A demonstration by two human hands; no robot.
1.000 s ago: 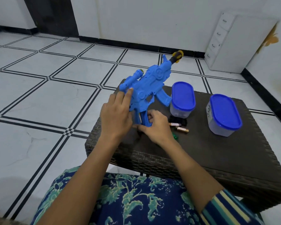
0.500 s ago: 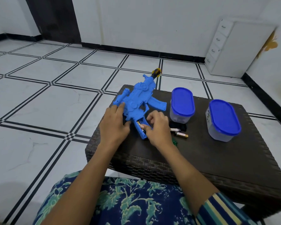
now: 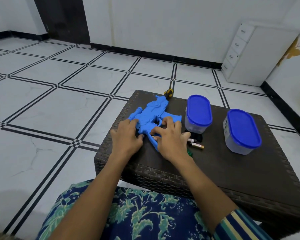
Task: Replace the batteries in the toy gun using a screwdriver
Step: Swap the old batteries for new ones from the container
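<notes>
Working at the toy gun handle
Left hand presses it flat; right hand fingers bend over the handle, grip unclear. Best push gently, straight down.

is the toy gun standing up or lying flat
Lying flat: the toy gun rests on its side on the wicker table.

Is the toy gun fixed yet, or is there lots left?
Not yet. The toy gun lies flat with its grip apparently open, a battery end showing. The left hand steadies it while the right hand pinches at the grip. Two loose batteries lie beside; closing it up looks left.
</notes>
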